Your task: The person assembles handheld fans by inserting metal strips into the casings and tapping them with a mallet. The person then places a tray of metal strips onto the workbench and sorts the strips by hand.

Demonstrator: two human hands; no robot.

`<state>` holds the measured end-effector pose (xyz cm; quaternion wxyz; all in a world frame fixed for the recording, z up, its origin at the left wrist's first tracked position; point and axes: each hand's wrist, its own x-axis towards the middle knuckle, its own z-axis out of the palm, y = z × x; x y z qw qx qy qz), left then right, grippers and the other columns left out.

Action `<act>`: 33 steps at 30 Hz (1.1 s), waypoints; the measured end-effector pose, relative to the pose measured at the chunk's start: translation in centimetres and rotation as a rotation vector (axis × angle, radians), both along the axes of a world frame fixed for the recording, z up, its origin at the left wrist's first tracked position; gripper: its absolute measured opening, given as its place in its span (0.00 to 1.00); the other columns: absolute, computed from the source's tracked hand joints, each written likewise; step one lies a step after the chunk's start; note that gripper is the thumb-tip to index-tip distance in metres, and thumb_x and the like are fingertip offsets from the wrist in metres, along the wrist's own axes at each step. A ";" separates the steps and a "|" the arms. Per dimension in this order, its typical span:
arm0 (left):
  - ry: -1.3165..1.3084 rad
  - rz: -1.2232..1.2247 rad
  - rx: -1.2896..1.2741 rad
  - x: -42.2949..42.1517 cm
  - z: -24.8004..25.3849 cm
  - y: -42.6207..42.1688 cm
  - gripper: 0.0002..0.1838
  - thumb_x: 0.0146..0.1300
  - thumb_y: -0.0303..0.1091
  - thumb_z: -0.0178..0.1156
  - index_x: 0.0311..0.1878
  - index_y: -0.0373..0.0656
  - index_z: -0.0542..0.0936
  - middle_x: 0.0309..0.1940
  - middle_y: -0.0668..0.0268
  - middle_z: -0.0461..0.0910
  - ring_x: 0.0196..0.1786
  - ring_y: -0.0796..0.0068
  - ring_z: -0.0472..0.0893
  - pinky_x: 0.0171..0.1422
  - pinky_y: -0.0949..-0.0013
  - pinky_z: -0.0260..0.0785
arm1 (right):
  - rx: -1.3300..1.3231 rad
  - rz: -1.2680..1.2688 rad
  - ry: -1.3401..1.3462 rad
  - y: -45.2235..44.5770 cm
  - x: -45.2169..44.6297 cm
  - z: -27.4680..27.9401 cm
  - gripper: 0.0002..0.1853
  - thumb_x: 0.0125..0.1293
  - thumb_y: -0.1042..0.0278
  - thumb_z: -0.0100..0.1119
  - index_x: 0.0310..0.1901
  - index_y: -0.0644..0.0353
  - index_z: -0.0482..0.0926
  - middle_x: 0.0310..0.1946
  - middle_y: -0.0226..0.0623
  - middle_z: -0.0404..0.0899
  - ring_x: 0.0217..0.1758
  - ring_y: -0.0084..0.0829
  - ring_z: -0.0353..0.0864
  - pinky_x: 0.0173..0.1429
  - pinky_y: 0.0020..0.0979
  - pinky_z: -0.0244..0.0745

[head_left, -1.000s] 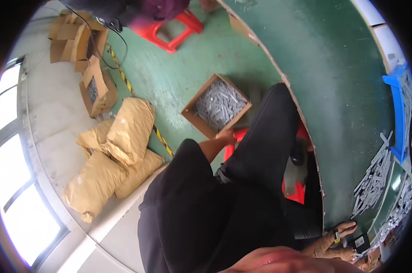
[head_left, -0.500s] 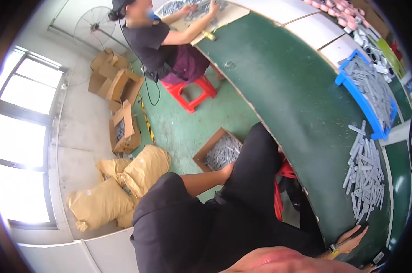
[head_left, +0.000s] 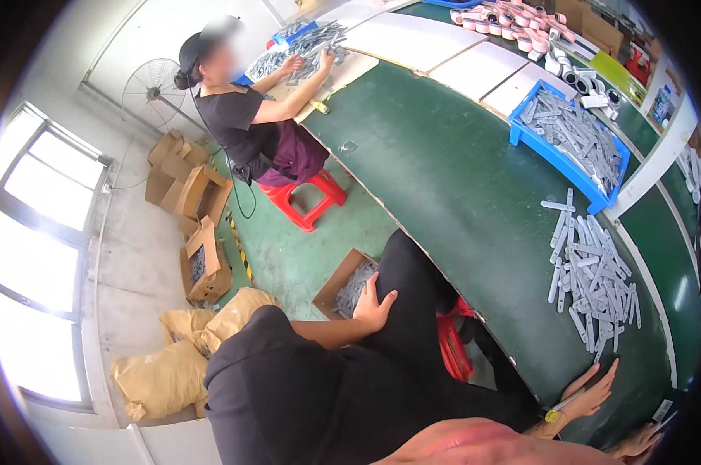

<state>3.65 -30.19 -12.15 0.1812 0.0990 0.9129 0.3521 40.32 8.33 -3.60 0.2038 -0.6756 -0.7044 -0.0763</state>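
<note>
My left hand (head_left: 374,307) rests on my thigh in dark trousers, fingers apart, holding nothing. On the green tabletop (head_left: 443,186), my right hand (head_left: 592,390) lies with its fingers stretched out and a watch (head_left: 552,415) on the wrist. Just beyond those fingertips is a loose pile of flat grey plastic strips (head_left: 594,279). A blue tray (head_left: 556,167) full of similar grey pieces stands past the pile. Beside my left hand, on the floor, a cardboard box (head_left: 336,283) holds more grey pieces.
Across the bench a co-worker (head_left: 238,116) on a red stool (head_left: 304,203) handles grey pieces. Another hand (head_left: 637,443) shows at the lower right edge. Brown sacks (head_left: 164,380) and open cartons (head_left: 203,267) line the wall. Pink-and-white parts (head_left: 513,27) lie at the back.
The view has shifted, so the bench and pile appear further left. My left hand has turned into fuller view on my thigh, fingers spread. My right hand stays near the pile.
</note>
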 end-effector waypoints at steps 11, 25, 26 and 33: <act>-0.050 0.042 -0.043 -0.3 0.4 0.4 0.46 0.72 0.59 0.61 0.83 0.47 0.55 0.74 0.37 0.66 0.74 0.36 0.72 0.78 0.46 0.66 | -0.094 -0.041 0.063 -0.3 -0.1 0.0 0.27 0.82 0.49 0.51 0.79 0.31 0.67 0.77 0.31 0.72 0.83 0.46 0.64 0.80 0.67 0.49; 0.729 -0.198 0.515 -18.4 14.9 12.2 0.13 0.69 0.32 0.67 0.49 0.37 0.75 0.44 0.55 0.78 0.49 0.56 0.79 0.56 0.59 0.72 | -0.122 -0.079 0.129 -1.2 -1.1 0.9 0.26 0.78 0.61 0.54 0.76 0.39 0.68 0.77 0.33 0.71 0.86 0.46 0.58 0.83 0.66 0.45; 0.853 -0.328 0.586 -20.7 18.9 15.9 0.11 0.70 0.31 0.67 0.46 0.37 0.76 0.40 0.59 0.78 0.44 0.63 0.80 0.52 0.62 0.73 | -0.147 -0.065 0.125 -1.3 -1.2 1.1 0.27 0.78 0.62 0.53 0.77 0.41 0.68 0.77 0.33 0.71 0.86 0.47 0.57 0.83 0.67 0.45; 0.618 -0.566 0.985 -22.6 42.0 41.8 0.22 0.68 0.40 0.70 0.59 0.41 0.77 0.39 0.61 0.82 0.47 0.67 0.81 0.55 0.63 0.74 | -0.127 -0.041 0.164 -1.6 -1.5 1.5 0.26 0.77 0.63 0.55 0.75 0.44 0.70 0.76 0.38 0.71 0.86 0.51 0.57 0.83 0.67 0.45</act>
